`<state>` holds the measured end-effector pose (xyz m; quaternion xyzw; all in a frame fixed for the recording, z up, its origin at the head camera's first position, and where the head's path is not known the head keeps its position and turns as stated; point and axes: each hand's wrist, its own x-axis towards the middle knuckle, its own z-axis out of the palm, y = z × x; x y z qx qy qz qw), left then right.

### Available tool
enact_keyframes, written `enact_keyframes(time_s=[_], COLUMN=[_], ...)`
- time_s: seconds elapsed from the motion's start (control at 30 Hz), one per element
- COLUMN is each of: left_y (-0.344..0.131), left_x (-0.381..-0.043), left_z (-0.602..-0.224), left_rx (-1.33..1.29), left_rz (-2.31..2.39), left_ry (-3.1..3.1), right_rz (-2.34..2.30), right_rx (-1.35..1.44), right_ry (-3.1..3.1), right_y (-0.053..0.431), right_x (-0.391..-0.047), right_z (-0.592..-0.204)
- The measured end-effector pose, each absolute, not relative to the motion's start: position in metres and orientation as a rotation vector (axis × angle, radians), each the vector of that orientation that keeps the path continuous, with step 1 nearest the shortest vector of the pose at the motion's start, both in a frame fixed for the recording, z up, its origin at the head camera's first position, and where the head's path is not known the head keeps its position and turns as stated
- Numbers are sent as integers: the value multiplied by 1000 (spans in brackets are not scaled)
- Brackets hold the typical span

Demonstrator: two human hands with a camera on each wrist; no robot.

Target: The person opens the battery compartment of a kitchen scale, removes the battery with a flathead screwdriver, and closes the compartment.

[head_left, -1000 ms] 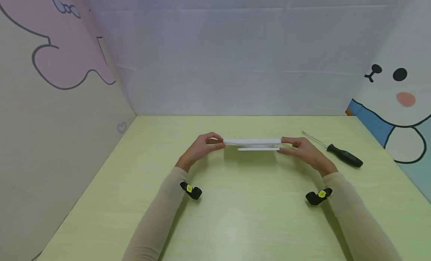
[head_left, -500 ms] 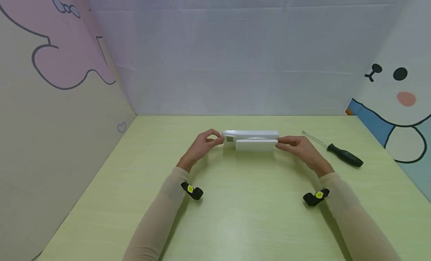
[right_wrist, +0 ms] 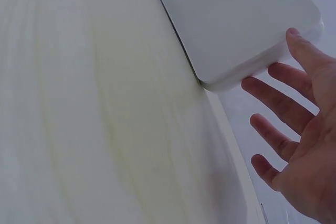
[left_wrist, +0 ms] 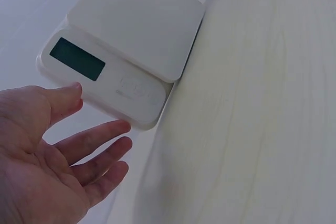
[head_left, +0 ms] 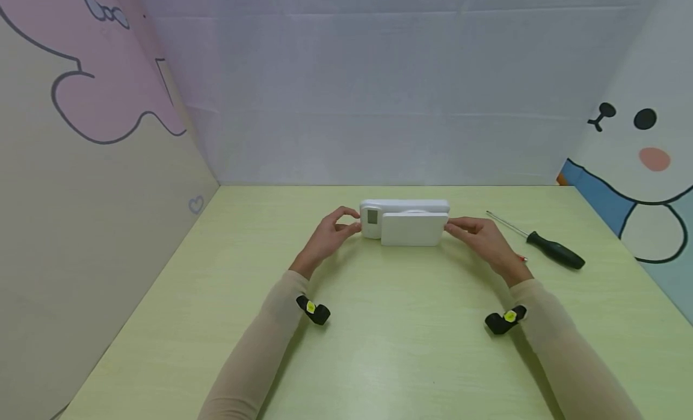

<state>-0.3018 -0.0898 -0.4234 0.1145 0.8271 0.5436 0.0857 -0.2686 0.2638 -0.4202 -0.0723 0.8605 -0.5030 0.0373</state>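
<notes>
A white digital kitchen scale [head_left: 415, 228] is held tilted up at the far middle of the table, its square weighing platform [left_wrist: 137, 22] and dark display [left_wrist: 77, 59] facing the head camera. Its lower edge looks to be at or near the tabletop. My left hand [head_left: 328, 236] pinches the display end, thumb on the front edge and fingertips at the side. At the other end my right hand [head_left: 483, 239] grips the scale, thumb against the platform's edge and fingers towards the back. The back of the scale is hidden.
A screwdriver [head_left: 554, 250] with a dark handle lies right of my right hand. Beside the right wrist a small red-tipped thing [head_left: 522, 258] peeks out, mostly hidden. A pale wall [head_left: 379, 95] stands behind the table; printed side panels flank it.
The scale has tilted from nearly edge-on to showing its front face and display. Both hands have turned with it. The small red-tipped thing has come into view beside the right wrist.
</notes>
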Motion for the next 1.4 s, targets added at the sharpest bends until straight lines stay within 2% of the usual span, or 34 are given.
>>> enact_keyframes(time_s=[0.6, 1.4], left_y=[-77, -71], left_x=[-296, -290], left_z=[-425, -431], left_rx=[310, 249], left_rz=[1457, 1451], left_ry=[2724, 2735], right_rz=[-1541, -1445], right_rx=[-219, -245], right_ry=[2778, 2743], right_y=[256, 253], right_x=[-270, -266], right_z=[-425, -423])
